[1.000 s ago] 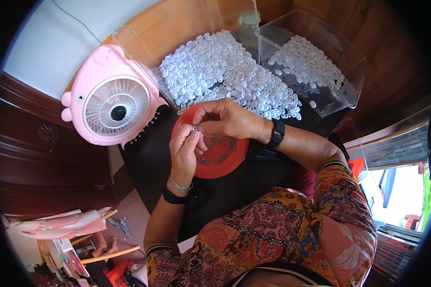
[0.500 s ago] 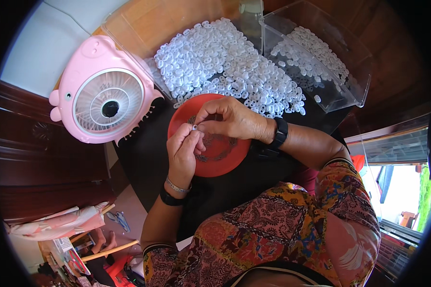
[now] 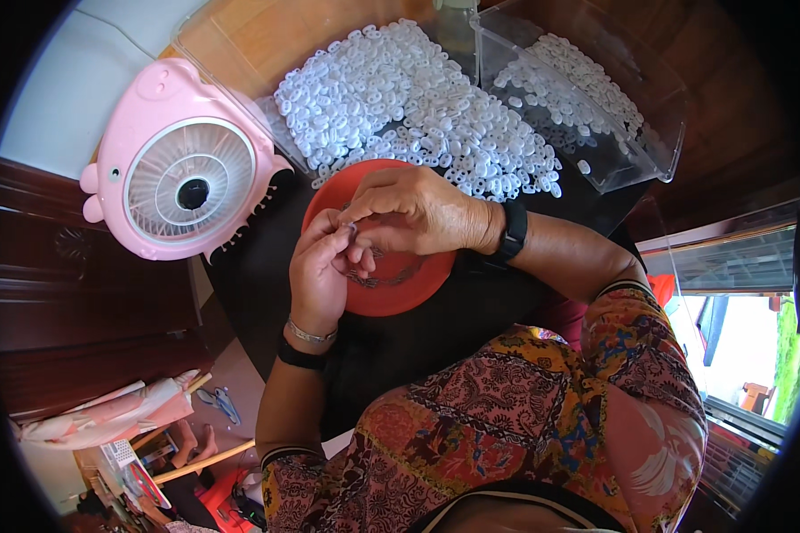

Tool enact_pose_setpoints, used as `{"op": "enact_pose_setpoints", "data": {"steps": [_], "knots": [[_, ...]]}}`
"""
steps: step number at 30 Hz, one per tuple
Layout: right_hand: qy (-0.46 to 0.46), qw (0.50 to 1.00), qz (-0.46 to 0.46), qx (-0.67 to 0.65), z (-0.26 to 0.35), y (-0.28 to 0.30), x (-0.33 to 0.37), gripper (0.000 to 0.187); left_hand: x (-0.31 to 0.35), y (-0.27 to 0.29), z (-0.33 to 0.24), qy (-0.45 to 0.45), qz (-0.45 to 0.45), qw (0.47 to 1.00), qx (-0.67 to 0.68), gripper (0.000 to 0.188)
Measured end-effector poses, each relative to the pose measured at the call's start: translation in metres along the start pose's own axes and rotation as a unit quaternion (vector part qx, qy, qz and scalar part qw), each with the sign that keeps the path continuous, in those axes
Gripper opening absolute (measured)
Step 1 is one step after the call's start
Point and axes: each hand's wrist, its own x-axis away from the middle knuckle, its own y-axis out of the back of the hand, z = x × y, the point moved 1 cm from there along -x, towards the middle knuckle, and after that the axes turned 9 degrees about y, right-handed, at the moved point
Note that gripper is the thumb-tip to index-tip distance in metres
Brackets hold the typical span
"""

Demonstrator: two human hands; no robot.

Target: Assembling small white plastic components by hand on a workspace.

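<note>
My left hand (image 3: 318, 277) pinches a small white plastic piece (image 3: 352, 228) between thumb and forefinger over a red round dish (image 3: 428, 286). From the right, my right hand (image 3: 418, 213) meets it, with thumb and fingers closed at the same piece. Whether the right fingers hold something tiny of their own is hidden. Inside the dish lie small dark metal bits (image 3: 388, 277), partly covered by my hands. Just beyond the dish spreads a big heap of white oval pieces with holes (image 3: 373, 89).
Right of the heap, a clear plastic bin (image 3: 627, 169) lies with more white pieces in it. A pink animal-shaped fan (image 3: 129, 209) stands at the left of the dark table (image 3: 267, 311). A person's bare feet (image 3: 187, 444) show at lower left.
Both hands have shifted slightly left in the picture along with the whole scene. My right fingers now arch over the small white piece, hiding more of it.
</note>
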Motion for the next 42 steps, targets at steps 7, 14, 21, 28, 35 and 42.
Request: {"op": "enact_pose_setpoints", "data": {"steps": [7,14,21,28,35,42], "knots": [[-0.035,0.999,0.01,0.015,0.001,-0.001,-0.001,0.02,0.001,0.005,-0.005,-0.018,-0.012,0.996,-0.088,0.016],[0.031,0.961,0.218,0.166,-0.008,-0.008,0.013,0.011,-0.005,0.021,-0.01,-0.1,-0.093,0.991,-0.009,0.013],[-0.008,0.917,0.241,0.319,-0.02,-0.003,0.013,0.013,-0.007,0.021,-0.004,-0.091,-0.092,0.992,0.001,0.013],[-0.027,0.905,0.249,0.345,-0.021,-0.001,0.011,0.013,-0.007,0.022,-0.003,-0.075,-0.09,0.993,-0.026,0.013],[-0.087,0.967,0.167,0.175,-0.013,0.005,0.004,0.013,-0.003,0.015,-0.004,-0.069,-0.086,0.993,-0.047,0.014],[-0.26,0.942,0.091,-0.192,-0.018,0.003,0.005,0.021,0.005,-0.002,-0.003,-0.075,-0.083,0.989,-0.094,0.016]]}}
